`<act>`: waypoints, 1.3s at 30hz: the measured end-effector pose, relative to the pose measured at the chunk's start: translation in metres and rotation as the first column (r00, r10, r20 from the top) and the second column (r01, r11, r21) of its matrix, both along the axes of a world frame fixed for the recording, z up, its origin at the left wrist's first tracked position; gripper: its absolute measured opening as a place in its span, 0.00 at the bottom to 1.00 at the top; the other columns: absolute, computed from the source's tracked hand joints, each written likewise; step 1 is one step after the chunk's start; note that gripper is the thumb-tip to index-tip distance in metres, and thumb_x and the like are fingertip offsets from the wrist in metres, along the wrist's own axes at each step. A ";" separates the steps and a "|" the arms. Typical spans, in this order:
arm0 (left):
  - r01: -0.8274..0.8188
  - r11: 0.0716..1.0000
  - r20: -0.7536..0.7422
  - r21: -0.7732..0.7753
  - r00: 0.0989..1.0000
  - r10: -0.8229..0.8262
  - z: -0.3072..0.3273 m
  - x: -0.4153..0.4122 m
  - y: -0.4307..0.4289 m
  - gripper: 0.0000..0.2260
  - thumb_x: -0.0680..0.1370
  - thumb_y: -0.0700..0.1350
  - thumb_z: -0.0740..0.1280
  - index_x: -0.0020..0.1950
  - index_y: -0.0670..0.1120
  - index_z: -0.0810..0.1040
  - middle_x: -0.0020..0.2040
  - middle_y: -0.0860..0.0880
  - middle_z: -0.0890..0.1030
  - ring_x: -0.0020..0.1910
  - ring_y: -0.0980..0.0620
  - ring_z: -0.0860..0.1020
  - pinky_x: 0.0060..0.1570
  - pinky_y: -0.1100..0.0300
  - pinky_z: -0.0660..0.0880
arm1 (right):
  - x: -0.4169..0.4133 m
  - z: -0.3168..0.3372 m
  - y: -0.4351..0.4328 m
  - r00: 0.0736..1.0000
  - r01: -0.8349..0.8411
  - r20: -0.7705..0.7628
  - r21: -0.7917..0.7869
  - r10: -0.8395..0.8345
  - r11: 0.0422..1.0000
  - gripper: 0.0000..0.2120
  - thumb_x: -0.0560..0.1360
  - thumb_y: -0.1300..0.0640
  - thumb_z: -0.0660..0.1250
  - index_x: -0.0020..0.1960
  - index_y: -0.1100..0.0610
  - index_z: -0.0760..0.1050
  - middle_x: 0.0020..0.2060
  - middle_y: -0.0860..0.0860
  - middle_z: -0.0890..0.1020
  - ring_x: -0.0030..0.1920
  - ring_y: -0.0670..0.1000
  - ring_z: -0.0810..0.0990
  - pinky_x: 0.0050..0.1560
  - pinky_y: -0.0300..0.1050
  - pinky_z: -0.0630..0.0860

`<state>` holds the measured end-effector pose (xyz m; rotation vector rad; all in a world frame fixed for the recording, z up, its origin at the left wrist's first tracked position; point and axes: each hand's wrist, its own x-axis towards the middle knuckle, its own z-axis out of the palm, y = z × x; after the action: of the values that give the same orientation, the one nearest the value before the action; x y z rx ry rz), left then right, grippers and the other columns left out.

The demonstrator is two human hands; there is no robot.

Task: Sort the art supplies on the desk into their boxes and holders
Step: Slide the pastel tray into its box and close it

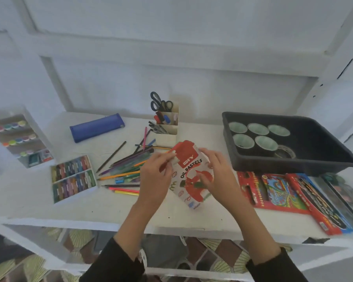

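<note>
The left hand (155, 171) grip pinches the top flap of the oil pastels box (191, 168), and the right hand (216, 169) grip curls round its edge. The box is held mid-surface.

- **Done or left:** The filled pastel tray (75, 198) at 9 o'clock is unboxed. The loose pencils (126, 165) at 10 o'clock are unsorted.
- **Hidden or cut off:** The box interior is hidden. The pencil boxes (273, 192) at 4 o'clock are cut off.

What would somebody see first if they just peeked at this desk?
Probably the red and white oil pastels box, gripped by the left hand and right hand over the middle of the desk. Then the jumble of loose coloured pencils just left of it, and the black tray of tape rolls at the back right.
</note>
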<state>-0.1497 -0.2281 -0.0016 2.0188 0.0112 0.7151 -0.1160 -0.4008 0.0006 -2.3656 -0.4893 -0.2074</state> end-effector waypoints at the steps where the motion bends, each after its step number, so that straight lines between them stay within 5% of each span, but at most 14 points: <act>1: -0.005 0.998 0.025 0.055 1.000 0.003 0.005 0.003 0.015 0.10 0.76 0.33 0.66 0.54 0.42 0.81 0.48 0.53 0.77 0.47 0.59 0.77 0.44 0.66 0.78 | 0.005 0.007 0.016 0.999 -0.034 0.012 -0.014 0.034 0.999 0.29 0.75 0.56 0.68 0.71 0.46 0.60 0.64 0.47 0.67 0.58 0.46 0.72 0.56 0.43 0.77; 4: 0.006 0.982 0.054 0.190 0.998 -0.017 0.021 0.011 0.062 0.10 0.75 0.32 0.66 0.52 0.42 0.82 0.46 0.54 0.76 0.47 0.56 0.77 0.43 0.64 0.78 | 0.022 0.033 0.061 0.990 -0.100 0.086 -0.119 0.111 0.988 0.26 0.75 0.54 0.67 0.70 0.49 0.62 0.64 0.49 0.70 0.59 0.49 0.71 0.58 0.44 0.73; 6: 0.048 0.962 0.013 0.270 0.998 -0.054 0.034 0.010 0.091 0.10 0.75 0.33 0.65 0.52 0.43 0.83 0.45 0.55 0.76 0.46 0.56 0.77 0.43 0.64 0.78 | 0.033 0.052 0.088 0.975 -0.130 0.157 -0.171 0.157 0.977 0.16 0.74 0.56 0.68 0.61 0.53 0.71 0.59 0.50 0.75 0.56 0.52 0.71 0.58 0.46 0.71; 10: 0.062 0.928 -0.072 0.366 0.997 -0.039 0.056 0.000 0.144 0.10 0.76 0.34 0.66 0.52 0.45 0.83 0.45 0.56 0.76 0.45 0.56 0.77 0.44 0.69 0.74 | 0.039 0.077 0.134 0.941 -0.338 -0.034 -0.047 0.337 0.940 0.03 0.75 0.59 0.68 0.47 0.54 0.75 0.47 0.47 0.79 0.45 0.48 0.76 0.45 0.33 0.72; 16: 0.093 0.925 -0.176 0.368 0.984 -0.029 0.056 -0.021 0.210 0.10 0.77 0.34 0.64 0.52 0.44 0.82 0.47 0.54 0.76 0.49 0.52 0.78 0.50 0.61 0.78 | 0.032 0.054 0.198 0.920 -0.391 -0.013 0.018 0.391 0.920 0.07 0.74 0.59 0.69 0.44 0.48 0.74 0.41 0.45 0.80 0.39 0.52 0.80 0.44 0.46 0.79; 21: 0.149 0.915 -0.260 0.376 0.964 -0.050 0.035 -0.039 0.240 0.10 0.78 0.36 0.63 0.53 0.47 0.81 0.49 0.54 0.76 0.49 0.55 0.77 0.49 0.66 0.77 | 0.017 0.023 0.232 0.912 -0.402 -0.044 0.096 0.408 0.911 0.08 0.73 0.66 0.68 0.41 0.55 0.73 0.38 0.45 0.78 0.39 0.46 0.79 0.39 0.26 0.72; 25: 0.223 0.933 -0.319 0.283 0.939 -0.128 0.016 -0.047 0.251 0.08 0.78 0.40 0.66 0.52 0.50 0.81 0.52 0.60 0.72 0.53 0.60 0.74 0.50 0.74 0.73 | 0.010 0.005 0.237 0.921 -0.388 0.018 0.122 0.389 0.913 0.07 0.69 0.68 0.72 0.39 0.59 0.76 0.41 0.46 0.78 0.45 0.41 0.76 0.47 0.25 0.69; 29: 0.249 0.948 -0.357 0.196 0.919 -0.168 0.012 -0.048 0.254 0.09 0.79 0.47 0.63 0.51 0.47 0.82 0.54 0.59 0.71 0.54 0.59 0.74 0.52 0.68 0.75 | 0.001 -0.004 0.234 0.931 -0.351 -0.023 0.219 0.364 0.910 0.06 0.69 0.61 0.74 0.39 0.54 0.77 0.42 0.42 0.77 0.45 0.36 0.76 0.45 0.26 0.73; 34: 0.215 0.919 -0.313 0.329 0.943 -0.109 0.005 -0.042 0.260 0.14 0.77 0.35 0.65 0.61 0.48 0.78 0.56 0.58 0.73 0.55 0.61 0.71 0.55 0.76 0.67 | 0.002 -0.013 0.240 0.948 -0.275 -0.085 0.272 0.308 0.922 0.07 0.73 0.62 0.70 0.44 0.52 0.74 0.44 0.43 0.77 0.45 0.40 0.77 0.41 0.27 0.74; 39: 0.149 0.961 -0.291 0.234 0.953 -0.077 0.004 -0.040 0.256 0.14 0.78 0.34 0.63 0.57 0.48 0.81 0.50 0.56 0.78 0.49 0.61 0.74 0.53 0.71 0.71 | -0.005 -0.017 0.246 0.913 -0.205 -0.238 0.437 0.332 0.876 0.14 0.76 0.59 0.67 0.57 0.44 0.71 0.49 0.47 0.78 0.47 0.48 0.81 0.41 0.40 0.81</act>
<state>-0.1901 0.0279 0.0022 2.3323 -0.0333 0.3658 -0.1210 -0.1551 -0.0161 -1.8524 -0.5604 0.1768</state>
